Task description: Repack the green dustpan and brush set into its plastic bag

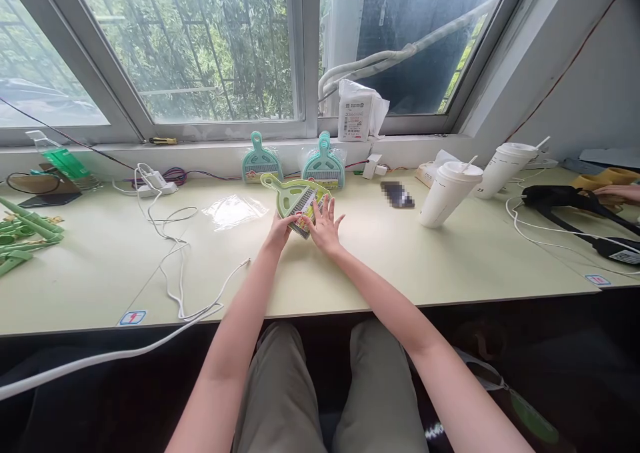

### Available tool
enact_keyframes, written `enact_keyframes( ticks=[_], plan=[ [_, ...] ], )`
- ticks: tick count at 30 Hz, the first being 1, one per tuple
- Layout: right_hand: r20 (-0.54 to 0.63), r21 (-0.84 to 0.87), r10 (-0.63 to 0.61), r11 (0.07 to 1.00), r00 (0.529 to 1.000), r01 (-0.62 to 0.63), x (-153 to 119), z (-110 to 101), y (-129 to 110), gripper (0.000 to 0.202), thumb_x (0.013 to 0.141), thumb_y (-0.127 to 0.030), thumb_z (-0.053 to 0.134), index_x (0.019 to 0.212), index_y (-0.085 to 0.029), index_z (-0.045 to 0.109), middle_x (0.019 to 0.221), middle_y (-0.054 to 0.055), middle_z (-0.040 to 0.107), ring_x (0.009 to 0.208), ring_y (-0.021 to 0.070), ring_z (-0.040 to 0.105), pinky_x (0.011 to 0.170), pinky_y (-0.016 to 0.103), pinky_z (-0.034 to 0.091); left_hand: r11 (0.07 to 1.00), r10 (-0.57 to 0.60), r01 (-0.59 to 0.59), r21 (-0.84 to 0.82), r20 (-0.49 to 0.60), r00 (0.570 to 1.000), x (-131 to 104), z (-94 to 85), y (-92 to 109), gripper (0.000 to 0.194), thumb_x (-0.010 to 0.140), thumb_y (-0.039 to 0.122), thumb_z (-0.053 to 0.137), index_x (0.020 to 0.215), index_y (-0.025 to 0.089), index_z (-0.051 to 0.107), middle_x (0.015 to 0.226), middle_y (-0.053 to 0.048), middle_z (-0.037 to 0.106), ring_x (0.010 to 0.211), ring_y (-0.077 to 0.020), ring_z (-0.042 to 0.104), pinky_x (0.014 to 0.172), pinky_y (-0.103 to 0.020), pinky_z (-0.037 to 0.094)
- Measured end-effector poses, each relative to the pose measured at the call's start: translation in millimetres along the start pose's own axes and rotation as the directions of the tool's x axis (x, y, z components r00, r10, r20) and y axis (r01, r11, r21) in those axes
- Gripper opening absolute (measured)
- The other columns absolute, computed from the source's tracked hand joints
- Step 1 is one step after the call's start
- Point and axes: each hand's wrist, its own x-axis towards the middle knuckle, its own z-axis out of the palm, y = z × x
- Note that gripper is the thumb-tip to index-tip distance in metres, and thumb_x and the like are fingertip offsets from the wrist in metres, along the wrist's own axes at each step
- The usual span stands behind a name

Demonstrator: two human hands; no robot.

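the light-green dustpan set (295, 203) lies on the pale table (450, 253), just in front of the two teal dustpan sets (293, 163) that lean upright against the window ledge (210, 147), and it serves as the landmark here. the left hand (278, 231) is closed on the near left edge of the green dustpan set, pinching it where the printed label sits, while the right hand (326, 226) rests open on its near right side, fingers spread and flat against the label and the table. the dustpan is tilted up a little, its handle pointing away and to the left. to the left of it lies an empty clear plastic bag (234, 209), and further left a white cable (173, 253) trails across the table toward a charger. well to the right of it stand two white cups (473, 179) with straws, leaning. by my reading the step in hand is taking hold of the unwrapped set to work on its label or separate its parts; the next move likely calls for the left hand to keep it steady while the right hand's fingers curl to catch an edge, with care not to let the light plastic slide on the smooth table.
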Motion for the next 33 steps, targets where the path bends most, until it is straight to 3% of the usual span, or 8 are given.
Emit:
enact_keyframes(
  ticks=[6, 9, 12, 15, 23, 27, 30, 33],
  plan=[
    [-0.083, 0.309, 0.124, 0.946, 0.989, -0.093, 7, -2, 3, 0.067, 0.094, -0.054, 0.032, 0.152, -0.033, 0.006, 0.162, 0.003, -0.001, 0.148, 0.0263, -0.009, 0.111, 0.068, 0.007, 0.998, -0.030, 0.027, -0.054, -0.065, 0.997, 3, -6.3, 4, 0.061, 0.059, 0.009, 0.073, 0.117, 0.017, 0.056, 0.100, -0.006, 0.071, 0.096, -0.0217, 0.066, 0.090, -0.036, 0.052],
    [0.110, 0.654, 0.171, 0.729, 0.979, -0.201, 11, -4, 9, 0.068, 0.092, -0.045, 0.044, 0.151, -0.024, 0.017, 0.155, 0.012, 0.030, 0.144, 0.0263, 0.027, 0.112, 0.051, 0.031, 0.998, -0.042, 0.039, -0.053, -0.048, 0.998, 4, -10.3, 5, 0.061, 0.060, 0.010, 0.073, 0.119, 0.017, 0.056, 0.099, -0.006, 0.072, 0.095, -0.0215, 0.067, 0.089, -0.036, 0.052],
    [0.279, 0.847, 0.060, 0.455, 0.959, -0.275, 11, -4, 12, 0.054, 0.088, -0.038, 0.055, 0.138, -0.023, 0.039, 0.124, 0.010, 0.064, 0.110, 0.0233, 0.065, 0.100, 0.043, 0.049, 0.998, -0.053, 0.052, -0.041, -0.016, 0.998, 4, -14.3, 6, 0.062, 0.061, 0.011, 0.073, 0.120, 0.015, 0.056, 0.096, -0.006, 0.072, 0.092, -0.0210, 0.067, 0.087, -0.035, 0.053],
    [0.260, 0.912, 0.095, 0.302, 0.961, -0.277, 9, -2, 11, 0.049, 0.081, -0.031, 0.065, 0.126, -0.025, 0.046, 0.101, 0.004, 0.073, 0.081, 0.0189, 0.073, 0.089, 0.041, 0.056, 0.998, -0.050, 0.052, -0.032, 0.048, 0.998, 4, -16.8, 6, 0.064, 0.062, 0.013, 0.073, 0.123, 0.016, 0.056, 0.101, -0.007, 0.072, 0.095, -0.0219, 0.067, 0.089, -0.036, 0.052],
    [0.227, 0.928, 0.175, 0.260, 0.958, -0.267, 9, -2, 13, 0.035, 0.081, -0.022, 0.065, 0.113, -0.022, 0.052, 0.090, 0.002, 0.074, 0.072, 0.0183, 0.073, 0.082, 0.039, 0.060, 0.998, -0.049, 0.043, 0.043, 0.136, 0.990, 0, -13.2, 9, 0.059, 0.065, 0.017, 0.075, 0.121, 0.018, 0.058, 0.112, -0.009, 0.069, 0.103, -0.0239, 0.064, 0.094, -0.037, 0.050],
    [0.201, 0.929, 0.213, 0.267, 0.956, -0.255, 9, -5, 15, 0.033, 0.081, -0.020, 0.066, 0.112, -0.020, 0.054, 0.087, 0.003, 0.075, 0.072, 0.0184, 0.073, 0.081, 0.039, 0.061, 0.977, -0.122, 0.104, 0.189, 0.088, 0.989, 9, -23.3, 16, 0.041, 0.083, 0.041, 0.059, 0.115, 0.015, 0.061, 0.107, -0.011, 0.069, 0.098, -0.0233, 0.065, 0.089, -0.038, 0.052],
    [0.195, 0.921, 0.245, 0.287, 0.950, -0.263, 10, -9, 17, 0.031, 0.081, -0.018, 0.065, 0.110, -0.019, 0.055, 0.086, 0.003, 0.075, 0.071, 0.0176, 0.073, 0.079, 0.038, 0.061, 0.846, 0.029, 0.081, 0.527, -0.197, 0.980, 15, -38.9, 18, 0.043, 0.093, 0.041, 0.038, 0.118, 0.014, 0.060, 0.109, -0.014, 0.066, 0.100, -0.0255, 0.064, 0.088, -0.043, 0.052],
    [0.207, 0.908, 0.287, 0.299, 0.935, -0.292, 11, -14, 20, 0.025, 0.082, -0.013, 0.061, 0.107, -0.018, 0.057, 0.086, 0.002, 0.075, 0.066, 0.0156, 0.072, 0.076, 0.035, 0.061, 0.458, 0.415, 0.106, 0.882, -0.318, 0.853, 15, -53.0, 15, 0.040, 0.093, 0.032, 0.036, 0.122, 0.015, 0.059, 0.133, -0.018, 0.053, 0.127, -0.0298, 0.047, 0.104, -0.048, 0.040]
  ],
)
